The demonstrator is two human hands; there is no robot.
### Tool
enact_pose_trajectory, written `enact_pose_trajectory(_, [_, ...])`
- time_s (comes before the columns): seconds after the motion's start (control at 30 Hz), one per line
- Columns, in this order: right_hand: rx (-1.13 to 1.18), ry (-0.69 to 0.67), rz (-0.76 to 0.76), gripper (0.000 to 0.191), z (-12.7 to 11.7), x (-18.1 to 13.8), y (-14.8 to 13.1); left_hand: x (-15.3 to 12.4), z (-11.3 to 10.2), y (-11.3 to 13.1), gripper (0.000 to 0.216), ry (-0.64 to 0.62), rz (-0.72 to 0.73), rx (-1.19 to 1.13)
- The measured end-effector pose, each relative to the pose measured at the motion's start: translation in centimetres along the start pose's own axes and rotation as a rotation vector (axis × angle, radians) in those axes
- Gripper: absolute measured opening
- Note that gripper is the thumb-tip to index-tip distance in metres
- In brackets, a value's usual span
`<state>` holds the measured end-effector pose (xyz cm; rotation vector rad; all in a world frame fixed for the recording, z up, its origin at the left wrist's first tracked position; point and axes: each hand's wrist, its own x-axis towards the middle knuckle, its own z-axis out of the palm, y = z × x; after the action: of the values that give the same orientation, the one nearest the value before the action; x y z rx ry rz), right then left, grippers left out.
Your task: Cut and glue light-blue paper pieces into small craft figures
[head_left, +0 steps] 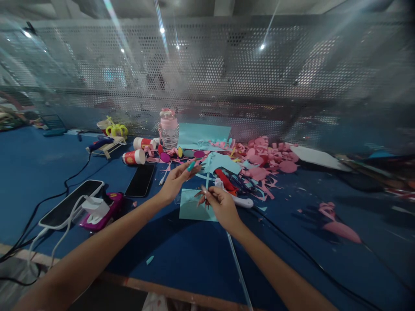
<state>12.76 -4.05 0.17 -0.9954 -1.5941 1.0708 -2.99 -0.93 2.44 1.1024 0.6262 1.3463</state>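
My left hand (177, 180) hovers above the blue table with its fingers pinched on a small teal paper strip (191, 166). My right hand (220, 204) is just to the right and lower, fingers curled round a thin pointed thing I cannot make out, its tip over a light teal paper sheet (191, 209) lying flat on the table. The two hands are a few centimetres apart. A white-handled cutter (238, 199) with a red part lies just beyond my right hand.
Pink and teal paper scraps (259, 160) are heaped behind the hands. A black phone (140, 180), red cups (134, 157), a pink-lidded jar (169, 127), a glue gun (100, 144) and cables lie left. A perforated metal screen (207, 77) backs the table. A pink cutout (339, 226) lies right.
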Motion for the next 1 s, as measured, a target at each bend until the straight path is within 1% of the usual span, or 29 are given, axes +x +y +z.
enact_pose_trajectory(0.1, [0.015,-0.012,-0.007,0.031,0.0,0.1,0.0,0.1,-0.3,-0.2,0.033,0.023,0.043,0.096])
enact_pose_trajectory(0.2, [0.073,-0.033,0.013,0.033,0.1,0.1,-0.1,0.2,-0.7,-0.5,0.029,0.039,0.097,0.263])
enact_pose_trajectory(0.3, [0.123,-0.052,0.045,0.034,0.2,0.2,-0.3,0.2,-1.0,-0.4,0.018,0.073,0.205,0.462])
enact_pose_trajectory(0.37, [0.150,-0.072,0.059,0.033,0.3,0.1,-0.4,0.2,-1.0,-0.2,0.010,0.069,0.288,0.586])
enact_pose_trajectory(0.43, [0.168,-0.096,0.069,0.033,0.3,0.1,-0.6,0.1,-0.9,0.0,0.014,0.042,0.341,0.657])
enact_pose_trajectory(0.5, [0.176,-0.111,0.072,0.034,0.3,0.1,-0.6,0.0,-0.7,0.1,0.020,0.018,0.362,0.670])
enact_pose_trajectory(0.63, [0.184,-0.125,0.072,0.036,0.4,0.1,-0.6,-0.3,-0.4,0.3,0.023,0.000,0.379,0.662])
enact_pose_trajectory(0.73, [0.192,-0.144,0.083,0.037,0.5,0.2,-0.5,-0.5,-0.2,0.4,0.019,-0.045,0.382,0.704])
enact_pose_trajectory(0.83, [0.194,-0.139,0.085,0.036,0.5,0.1,-0.5,-0.6,-0.1,0.6,0.016,-0.041,0.402,0.746])
enact_pose_trajectory(0.9, [0.196,-0.131,0.087,0.036,0.5,0.1,-0.5,-0.5,-0.1,0.6,0.020,-0.039,0.422,0.776])
enact_pose_trajectory(1.0, [0.203,-0.137,0.101,0.036,0.5,0.0,-0.6,-0.5,-0.2,0.7,0.028,-0.075,0.446,0.827])
